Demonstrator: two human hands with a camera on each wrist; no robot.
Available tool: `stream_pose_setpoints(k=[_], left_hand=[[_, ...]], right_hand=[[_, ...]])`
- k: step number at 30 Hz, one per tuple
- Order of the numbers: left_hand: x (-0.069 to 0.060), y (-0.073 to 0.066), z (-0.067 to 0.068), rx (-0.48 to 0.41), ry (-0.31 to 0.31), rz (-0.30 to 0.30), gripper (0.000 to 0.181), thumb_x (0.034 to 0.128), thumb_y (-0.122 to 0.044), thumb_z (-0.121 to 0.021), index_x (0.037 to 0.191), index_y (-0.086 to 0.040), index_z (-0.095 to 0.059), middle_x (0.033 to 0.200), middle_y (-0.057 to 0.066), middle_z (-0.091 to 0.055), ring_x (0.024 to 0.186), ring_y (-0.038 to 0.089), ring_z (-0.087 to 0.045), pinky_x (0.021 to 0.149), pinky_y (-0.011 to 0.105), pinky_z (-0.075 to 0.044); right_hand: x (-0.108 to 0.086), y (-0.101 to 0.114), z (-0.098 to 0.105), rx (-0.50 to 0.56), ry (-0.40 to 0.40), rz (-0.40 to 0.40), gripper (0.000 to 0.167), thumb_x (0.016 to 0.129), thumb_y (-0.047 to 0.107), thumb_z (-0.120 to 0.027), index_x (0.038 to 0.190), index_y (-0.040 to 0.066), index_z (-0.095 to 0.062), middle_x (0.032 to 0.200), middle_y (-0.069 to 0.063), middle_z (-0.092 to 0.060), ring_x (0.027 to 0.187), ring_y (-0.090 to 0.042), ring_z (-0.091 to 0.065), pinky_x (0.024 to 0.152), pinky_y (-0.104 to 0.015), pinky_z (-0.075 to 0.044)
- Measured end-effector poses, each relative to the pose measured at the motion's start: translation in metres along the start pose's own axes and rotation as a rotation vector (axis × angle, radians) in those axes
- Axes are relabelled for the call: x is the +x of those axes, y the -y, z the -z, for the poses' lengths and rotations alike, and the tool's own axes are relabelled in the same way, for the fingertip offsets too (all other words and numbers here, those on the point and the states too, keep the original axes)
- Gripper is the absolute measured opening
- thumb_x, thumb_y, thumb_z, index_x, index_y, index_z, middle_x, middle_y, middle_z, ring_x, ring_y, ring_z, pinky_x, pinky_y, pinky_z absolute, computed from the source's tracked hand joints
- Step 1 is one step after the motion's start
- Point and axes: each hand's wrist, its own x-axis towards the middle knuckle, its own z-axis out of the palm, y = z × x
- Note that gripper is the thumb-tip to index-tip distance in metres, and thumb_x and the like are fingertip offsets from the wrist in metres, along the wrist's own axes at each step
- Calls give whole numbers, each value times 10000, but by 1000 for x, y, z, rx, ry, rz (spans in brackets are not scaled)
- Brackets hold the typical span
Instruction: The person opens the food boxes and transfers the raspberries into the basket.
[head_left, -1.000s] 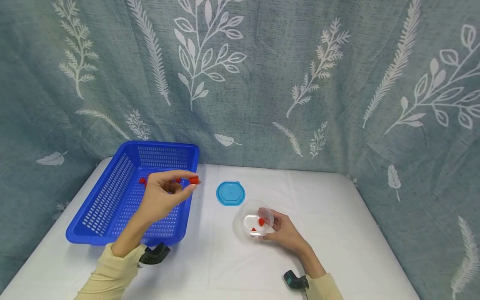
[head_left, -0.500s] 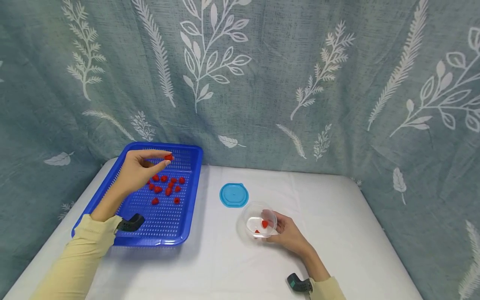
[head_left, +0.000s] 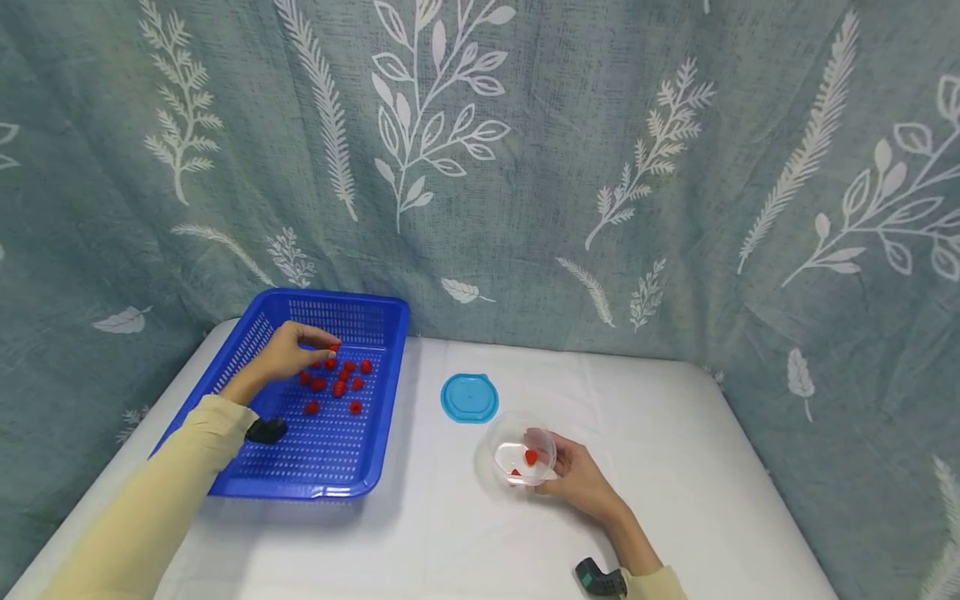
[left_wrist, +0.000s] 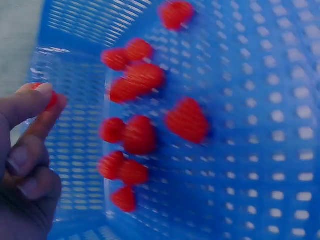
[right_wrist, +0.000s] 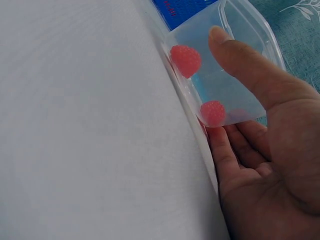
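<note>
Inside the blue plastic basket (head_left: 322, 468), my left hand (head_left: 285, 354) pinches a red raspberry (left_wrist: 52, 101) between thumb and index finger, near the far wall. Several more raspberries (head_left: 339, 388) lie loose on the basket floor just below and to the right of that hand. My right hand (head_left: 581, 482) grips a clear plastic container (head_left: 500, 454) from its right side, thumb along the wall in the right wrist view. Two raspberries show through it, one of them a rounded raspberry (right_wrist: 186, 61) by the wall. The container stands on the white table.
A round-cornered light blue lid (head_left: 469, 398) lies flat on the white tablecloth (head_left: 450, 542), between basket and container. A grey-green patterned curtain (head_left: 525, 167) rises behind the table and along its sides.
My left hand has moved left from beside the basket's right rim, then down into the basket, still pinching a raspberry. The right hand keeps its hold on the container; the head view has shifted slightly.
</note>
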Motion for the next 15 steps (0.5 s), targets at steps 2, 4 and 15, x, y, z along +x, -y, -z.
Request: stream_pose_setpoints(k=[2,4,15], left_hand=[[1,6,-3,19,45,21,211,889,-8,-752,1074,94,-744,1022,230,-751,907,295,-717,744,253,-539],[1,10,-6,30,103,39,203,878,4,-754,1055,103,-743,1014,237,-749,886,274,-716,738,267,-548],[-3,28,-15,19,128,53,148,851,21,-743,993,42,-779,936,154,-755,804,171,-662,695,298,-547]], right_hand=[[0,-1,-1,1,-2,1,888,691,2,-910,1473,4,-491,1513,-170,-510,1470,-299,-378,1088,-170,-365],[0,-1,-1,3,-3,1,888,689,3,-912,1472,7,-493,1514,-167,-510,1471,-298,-377,1089,-172,-364],[0,3,1,24,6,-6,902,679,-27,-900,1476,-16,-478,1521,-185,-496,1466,-310,-379,1087,-175,-369]])
